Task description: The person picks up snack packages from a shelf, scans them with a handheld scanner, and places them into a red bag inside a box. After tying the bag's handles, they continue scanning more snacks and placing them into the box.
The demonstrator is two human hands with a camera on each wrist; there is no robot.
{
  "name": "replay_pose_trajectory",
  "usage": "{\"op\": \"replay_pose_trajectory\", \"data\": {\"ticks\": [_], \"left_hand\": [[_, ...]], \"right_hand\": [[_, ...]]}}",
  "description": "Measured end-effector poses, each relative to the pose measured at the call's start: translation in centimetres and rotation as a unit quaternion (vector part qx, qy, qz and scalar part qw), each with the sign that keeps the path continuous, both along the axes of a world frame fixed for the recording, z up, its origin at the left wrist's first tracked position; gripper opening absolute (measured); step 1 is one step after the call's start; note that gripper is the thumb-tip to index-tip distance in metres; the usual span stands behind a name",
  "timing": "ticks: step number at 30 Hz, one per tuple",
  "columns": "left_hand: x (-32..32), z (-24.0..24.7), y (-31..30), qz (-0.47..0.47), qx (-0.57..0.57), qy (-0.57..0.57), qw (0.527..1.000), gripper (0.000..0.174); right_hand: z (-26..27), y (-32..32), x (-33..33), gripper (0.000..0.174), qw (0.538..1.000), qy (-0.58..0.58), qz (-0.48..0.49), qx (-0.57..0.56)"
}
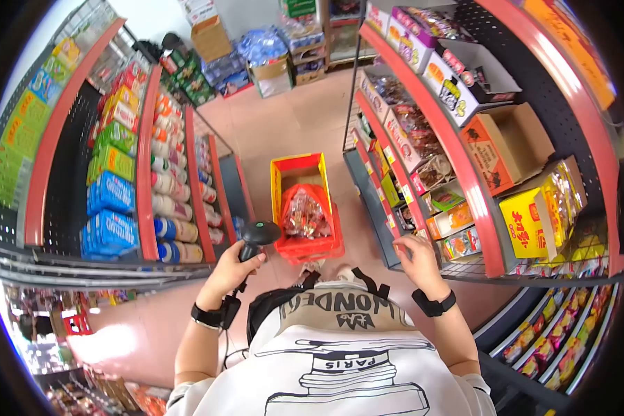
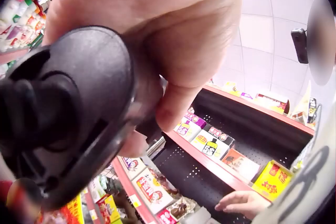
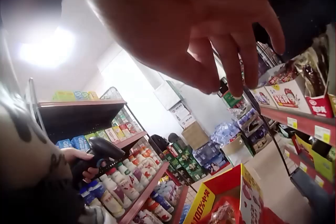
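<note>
At centre-left of the head view, the left hand (image 1: 237,270) grips a black handheld scanner (image 1: 259,234), handle slanting toward lower left, its head just beside the yellow-and-red carton (image 1: 276,186). Across the carton, at centre-right, the right hand (image 1: 417,259) holds nothing, fingers loosely bent, near the snack shelf (image 1: 480,215). Open floor (image 1: 319,125) runs from the carton toward upper centre, between 2 shelf rows.
</note>
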State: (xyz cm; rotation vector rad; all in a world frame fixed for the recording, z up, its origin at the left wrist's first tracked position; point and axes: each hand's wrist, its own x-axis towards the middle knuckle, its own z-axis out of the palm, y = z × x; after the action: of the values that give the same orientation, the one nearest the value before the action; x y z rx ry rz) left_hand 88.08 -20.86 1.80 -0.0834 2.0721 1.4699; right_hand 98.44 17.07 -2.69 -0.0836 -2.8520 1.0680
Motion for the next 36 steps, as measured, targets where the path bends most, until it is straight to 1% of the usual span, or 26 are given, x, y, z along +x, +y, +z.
{"op": "replay_pose_trajectory", "data": {"ticks": [1, 3, 4, 5, 7, 8, 9, 11, 13, 14, 16, 17, 19, 20, 21, 23, 24, 25, 27, 28, 29, 31, 32, 34, 35, 36], "left_hand": [[0.6, 0.0, -0.4, -0.008, -0.014, -0.022, 1.0, 0.03], [1.8, 0.3, -1.6, -0.025, -0.052, -0.031, 0.998, 0.034], [2.5, 0.5, -2.0, -0.009, -0.052, -0.044, 0.998, 0.034], [3.2, 1.0, -2.4, 0.006, -0.053, -0.057, 0.997, 0.034], [4.3, 1.3, -3.3, 0.017, -0.047, -0.07, 0.996, 0.033], [4.7, 1.5, -3.6, 0.019, -0.034, -0.084, 0.996, 0.032], [5.0, 1.7, -3.9, 0.019, -0.021, -0.098, 0.995, 0.032], [5.3, 1.8, -4.3, 0.011, -0.014, -0.103, 0.995, 0.032], [5.1, 1.9, -4.6, 0.009, -0.01, -0.128, 0.992, 0.033], [4.9, 1.9, -4.5, 0.007, -0.008, -0.131, 0.991, 0.033], [4.5, 1.8, -4.1, 0.016, 0.03, -0.167, 0.985, 0.037], [4.3, 1.5, -4.0, 0.014, 0.031, -0.169, 0.985, 0.037], [3.6, 0.7, -4.1, 0.018, 0.087, -0.162, 0.983, 0.037], [2.9, 0.8, -4.1, 0.005, 0.08, -0.166, 0.983, 0.041], [2.2, 0.9, -4.2, 0.004, 0.082, -0.166, 0.983, 0.041], [0.9, 1.0, -4.7, -0.008, 0.117, -0.193, 0.974, 0.042], [0.2, 1.2, -4.8, -0.018, 0.136, -0.201, 0.97, 0.043], [-0.4, 1.3, -5.1, -0.019, 0.136, -0.203, 0.969, 0.043], [-0.9, 1.6, -5.6, 0.012, 0.204, -0.298, 0.933, 0.044], [-0.9, 1.9, -5.9, 0.019, 0.225, -0.316, 0.922, 0.046], [-0.7, 2.2, -6.2, 0.02, 0.225, -0.318, 0.921, 0.046], [-0.1, 2.7, -6.7, 0.054, 0.294, -0.346, 0.889, 0.049], [-0.2, 3.0, -6.8, 0.049, 0.298, -0.329, 0.895, 0.052], [-0.3, 3.1, -7.4, 0.06, 0.306, -0.32, 0.895, 0.052], [-0.4, 3.1, -7.6, 0.07, 0.314, -0.312, 0.894, 0.053], [-0.6, 3.0, -7.8, 0.071, 0.319, -0.313, 0.892, 0.052]], "right_hand": [[-0.4, -0.1, 0.2, 0.018, 1.0, -0.01, 0.014, -0.002], [-1.2, -0.4, 0.3, 0.018, 0.989, -0.064, 0.108, -0.081], [-1.5, -0.7, -0.2, 0.017, 0.978, -0.075, 0.168, -0.099], [-1.4, -1.3, -0.8, 0.017, 0.975, -0.082, 0.179, -0.101], [-0.5, -3.1, -2.6, 0.015, 0.931, -0.148, 0.296, -0.154], [-0.4, -4.2, -3.6, 0.015, 0.915, -0.195, 0.309, -0.17], [-0.7, -5.4, -4.7, 0.015, 0.914, -0.198, 0.311, -0.171], [-2.3, -8.1, -6.8, 0.017, 0.875, -0.14, 0.425, -0.185], [-3.6, -11.4, -8.1, 0.02, 0.86, -0.15, 0.466, -0.143], [-3.1, -13.0, -8.7, 0.02, 0.861, -0.153, 0.464, -0.143], [-1.4, -15.3, -9.8, 0.032, 0.834, -0.248, 0.489, -0.053], [-0.8, -15.7, -10.3, 0.032, 0.834, -0.251, 0.488, -0.053], [-0.1, -16.5, -11.5, 0.036, 0.827, -0.247, 0.505, -0.015], [-0.4, -16.8, -12.1, 0.039, 0.824, -0.26, 0.503, -0.006], [-0.4, -17.0, -12.5, 0.039, 0.824, -0.261, 0.503, -0.005], [-0.4, -17.3, -13.3, 0.041, 0.834, -0.264, 0.484, 0.018], [-0.2, -17.5, -14.0, 0.041, 0.828, -0.289, 0.48, 0.026], [-0.2, -17.6, -14.6, 0.041, 0.828, -0.29, 0.479, 0.025], [0.0, -17.8, -15.5, 0.041, 0.839, -0.309, 0.445, -0.042], [0.4, -18.0, -15.8, 0.038, 0.845, -0.305, 0.437, -0.04], [1.0, -18.2, -16.3, 0.038, 0.844, -0.308, 0.437, -0.041], [1.9, -18.6, -17.5, 0.033, 0.817, -0.359, 0.436, -0.112], [1.8, -18.9, -17.7, 0.033, 0.817, -0.36, 0.437, -0.112], [1.5, -19.4, -18.3, 0.028, 0.787, -0.433, 0.392, -0.198], [0.9, -19.6, -18.6, 0.028, 0.788, -0.432, 0.393, -0.196], [0.1, -19.8, -18.8, 0.029, 0.804, -0.38, 0.426, -0.168]]}}
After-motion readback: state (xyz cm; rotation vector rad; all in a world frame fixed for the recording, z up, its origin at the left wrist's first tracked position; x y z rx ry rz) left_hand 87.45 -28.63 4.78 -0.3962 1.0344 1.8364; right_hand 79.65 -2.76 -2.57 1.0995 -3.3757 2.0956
